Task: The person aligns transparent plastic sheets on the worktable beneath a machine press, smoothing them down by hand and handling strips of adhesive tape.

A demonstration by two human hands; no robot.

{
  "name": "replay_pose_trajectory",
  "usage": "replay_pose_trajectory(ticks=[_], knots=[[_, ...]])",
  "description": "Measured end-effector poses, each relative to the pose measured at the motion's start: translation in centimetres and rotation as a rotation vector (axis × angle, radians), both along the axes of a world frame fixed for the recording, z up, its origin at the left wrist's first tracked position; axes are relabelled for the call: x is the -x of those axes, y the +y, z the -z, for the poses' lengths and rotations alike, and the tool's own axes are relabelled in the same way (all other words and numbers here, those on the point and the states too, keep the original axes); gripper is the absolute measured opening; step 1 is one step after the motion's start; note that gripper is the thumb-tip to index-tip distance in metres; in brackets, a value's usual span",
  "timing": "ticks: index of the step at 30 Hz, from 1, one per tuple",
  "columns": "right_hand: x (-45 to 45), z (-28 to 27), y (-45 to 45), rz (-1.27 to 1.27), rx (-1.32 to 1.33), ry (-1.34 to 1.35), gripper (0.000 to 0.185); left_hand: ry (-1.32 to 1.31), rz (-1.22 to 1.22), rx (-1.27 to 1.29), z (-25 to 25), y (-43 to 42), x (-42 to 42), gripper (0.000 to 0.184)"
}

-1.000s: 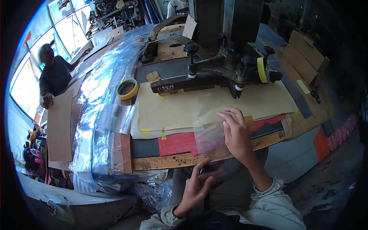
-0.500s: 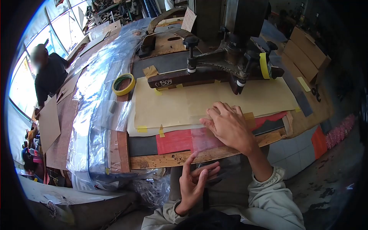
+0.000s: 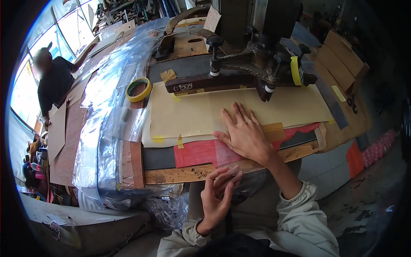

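Your right hand (image 3: 246,136), opened flat and gripping nothing, rests on the clear film (image 3: 225,156), already over the paper (image 3: 184,118) near the tabletop's (image 3: 184,174) front edge; your left hand (image 3: 216,198) half-curls, its hold and what remains unclear.

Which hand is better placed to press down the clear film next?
Right, probably: the right hand is spread over the clear film and tan sheet, while the left hand is half curled near the wooden edge.
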State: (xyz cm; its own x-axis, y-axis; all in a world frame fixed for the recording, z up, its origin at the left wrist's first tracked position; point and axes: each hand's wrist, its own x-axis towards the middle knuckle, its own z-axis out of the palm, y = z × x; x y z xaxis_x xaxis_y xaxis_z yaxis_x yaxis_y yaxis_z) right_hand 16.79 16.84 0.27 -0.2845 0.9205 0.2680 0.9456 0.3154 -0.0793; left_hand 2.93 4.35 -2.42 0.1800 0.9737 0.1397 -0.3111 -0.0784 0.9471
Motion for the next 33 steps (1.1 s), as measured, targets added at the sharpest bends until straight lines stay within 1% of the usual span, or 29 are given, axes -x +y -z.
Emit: replay_pose_trajectory(ticks=[8,11,14,23,26,33], knots=[[-0.4,0.5,1.3,-0.049,-0.006,0.101,0.074,0.002,-0.011,-0.049,0.0,1.1,-0.3,0.027],[-0.4,0.2,1.6,-0.033,0.027,0.085,0.076,-0.027,-0.019,-0.014,-0.2,1.3,-0.4,0.026],[-0.5,0.5,2.0,-0.037,0.023,0.084,0.075,0.017,-0.022,0.009,-0.2,1.4,-0.3,0.026],[-0.4,0.9,2.4,-0.039,-0.039,0.09,0.072,-0.033,-0.03,0.009,-0.2,1.8,-0.3,0.022],[-0.4,0.9,2.5,-0.051,-0.043,0.152,0.071,-0.033,-0.016,0.024,-0.1,1.9,-0.2,0.021],[-0.3,1.1,2.7,-0.041,-0.059,0.155,0.07,-0.019,-0.012,0.019,-0.3,2.2,-0.1,0.02]])
